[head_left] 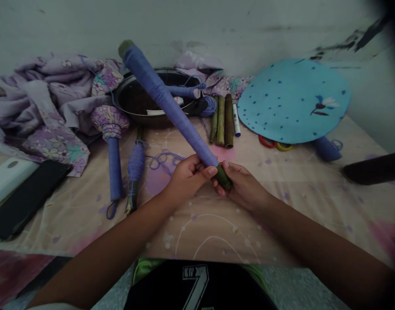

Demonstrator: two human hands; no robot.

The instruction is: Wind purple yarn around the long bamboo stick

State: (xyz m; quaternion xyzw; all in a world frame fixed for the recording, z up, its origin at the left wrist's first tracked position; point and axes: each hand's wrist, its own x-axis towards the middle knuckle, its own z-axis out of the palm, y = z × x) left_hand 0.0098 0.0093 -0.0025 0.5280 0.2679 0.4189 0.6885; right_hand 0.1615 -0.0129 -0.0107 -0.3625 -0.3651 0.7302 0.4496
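Observation:
Both my hands hold a long green stick wrapped in blue-purple yarn (165, 101), which slants up and away to the left. My left hand (187, 176) pinches the yarn-covered part near its lower end. My right hand (241, 185) is closed round the bare green tip. Loose purple yarn (163, 159) lies looped on the cloth just beyond my left hand.
A dark metal bowl (133, 99) stands behind, with yarn-wrapped pieces in it. Two wrapped sticks (115, 168) lie at the left, bare green sticks (221, 120) and a marker (236, 120) in the middle. A blue fan (291, 99) lies right, floral cloth (49, 107) and a phone (26, 198) left.

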